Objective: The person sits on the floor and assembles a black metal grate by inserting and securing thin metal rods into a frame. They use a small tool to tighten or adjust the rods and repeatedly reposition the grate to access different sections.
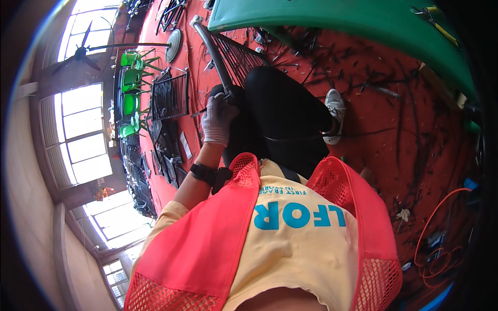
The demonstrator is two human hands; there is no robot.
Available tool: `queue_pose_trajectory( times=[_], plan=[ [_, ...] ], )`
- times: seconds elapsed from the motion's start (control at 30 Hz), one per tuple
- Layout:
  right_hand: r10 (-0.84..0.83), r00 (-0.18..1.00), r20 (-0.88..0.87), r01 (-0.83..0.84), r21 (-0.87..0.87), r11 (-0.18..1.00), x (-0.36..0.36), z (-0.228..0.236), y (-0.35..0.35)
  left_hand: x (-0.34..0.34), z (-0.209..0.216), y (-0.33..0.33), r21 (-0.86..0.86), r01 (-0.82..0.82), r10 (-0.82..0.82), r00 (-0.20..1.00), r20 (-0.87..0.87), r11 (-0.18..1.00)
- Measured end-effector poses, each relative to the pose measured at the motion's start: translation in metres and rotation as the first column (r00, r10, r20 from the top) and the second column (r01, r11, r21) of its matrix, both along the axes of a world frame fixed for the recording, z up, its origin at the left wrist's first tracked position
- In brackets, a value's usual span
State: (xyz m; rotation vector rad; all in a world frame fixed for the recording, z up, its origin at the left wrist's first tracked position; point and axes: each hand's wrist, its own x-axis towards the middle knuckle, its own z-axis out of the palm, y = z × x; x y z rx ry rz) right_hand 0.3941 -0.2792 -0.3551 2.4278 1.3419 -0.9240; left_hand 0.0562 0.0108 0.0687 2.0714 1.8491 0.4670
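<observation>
My left hand (217,120), in a pale knitted glove, is beside my left knee with its fingers curled at the near end of a metal tube frame (215,56). Rows of black strips (237,58) are strung across this frame, which leans away from my legs. A short dark piece pokes out by the gloved fingers; whether it is a strip or a tool I cannot tell. Across my right thigh runs a thin black strip (295,138). My right hand is out of sight; only a little of that arm shows beside the vest.
A green table-like surface (332,14) hangs over the far side, with yellow-handled pliers (438,23) on it. Black strip scraps (373,85) litter the red floor. At left stand black frames (170,96), green chairs (130,80) and a fan (80,53). An orange hose (433,212) coils at right.
</observation>
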Motion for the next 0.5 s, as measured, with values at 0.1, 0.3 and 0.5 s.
queue_pose_trajectory(
  times=[0.1,0.3,0.5],
  plan=[
    [0.103,0.991,0.085,-0.104,0.006,0.995,-0.002,0.013,-0.013,0.000,0.001,0.001,-0.189,-0.148,0.227,0.824,0.520,0.971],
    [0.172,0.977,0.128,-0.177,0.032,0.984,-0.004,0.006,-0.019,0.003,0.006,0.000,-0.151,-0.143,0.194,0.886,0.421,0.978],
    [0.125,0.987,0.101,-0.131,0.051,0.990,0.002,0.008,-0.015,0.001,0.003,0.001,-0.323,-0.061,0.316,0.435,0.843,0.944]
  ],
)
